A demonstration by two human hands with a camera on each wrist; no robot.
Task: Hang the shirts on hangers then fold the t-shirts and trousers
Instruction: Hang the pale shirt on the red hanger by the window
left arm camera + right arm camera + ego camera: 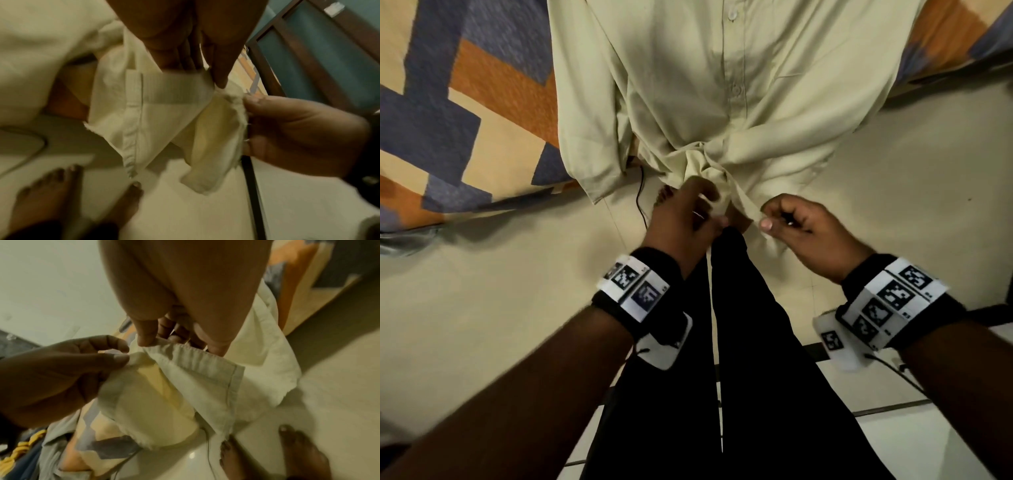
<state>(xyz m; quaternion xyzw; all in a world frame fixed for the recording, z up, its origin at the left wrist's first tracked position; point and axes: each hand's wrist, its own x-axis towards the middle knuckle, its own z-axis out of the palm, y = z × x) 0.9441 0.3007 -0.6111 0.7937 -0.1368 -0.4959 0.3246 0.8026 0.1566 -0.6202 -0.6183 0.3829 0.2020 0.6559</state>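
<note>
Shirt (722, 85), pale cream and buttoned, hangs off the edge of the bed in front of me, its lower end bunched between my hands. On the left, my left hand (685, 212) reaches forward with fingers curled into the gathered cloth. On the right, my right hand (804, 229) pinches the hem between thumb and forefinger. A patterned bedsheet (448, 102) in blue, orange and tan lies under the shirt on both sides. My black trousers (739, 377) run down the middle, hiding the floor below the hands. A thin black cable (640, 198) trails on the floor (482, 308). The wrist views show the stitched hem and my bare feet (298, 456); from the head view the feet are mostly hidden.
</note>
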